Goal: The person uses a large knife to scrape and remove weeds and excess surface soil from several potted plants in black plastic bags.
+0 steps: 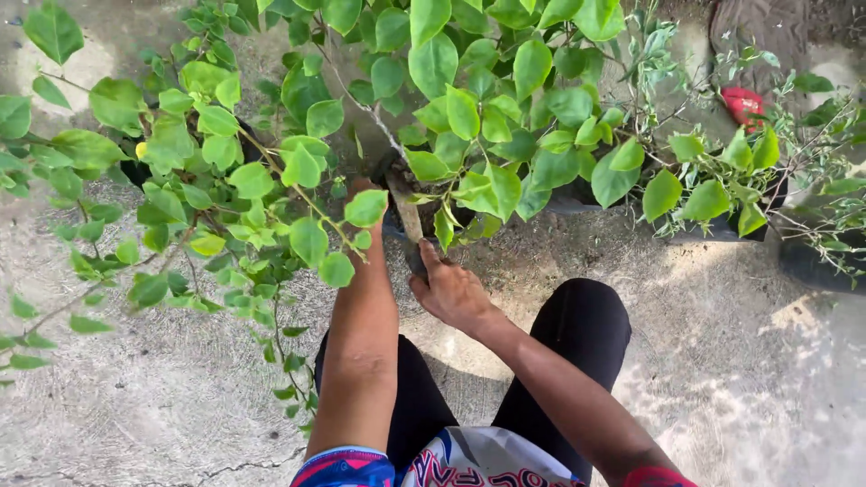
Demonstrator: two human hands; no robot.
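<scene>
Right hand (451, 290) curled around base of black pot (417, 236) holding leafy shrub (469, 117), on concrete floor (162, 388) before knees. Left hand (363, 194) among leaves; grip cannot be told.

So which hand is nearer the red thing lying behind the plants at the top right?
The right. The right hand rests at the base of the plant's stem, well short of the red object. The left hand, mostly hidden under leaves, reaches in farther left.
</scene>
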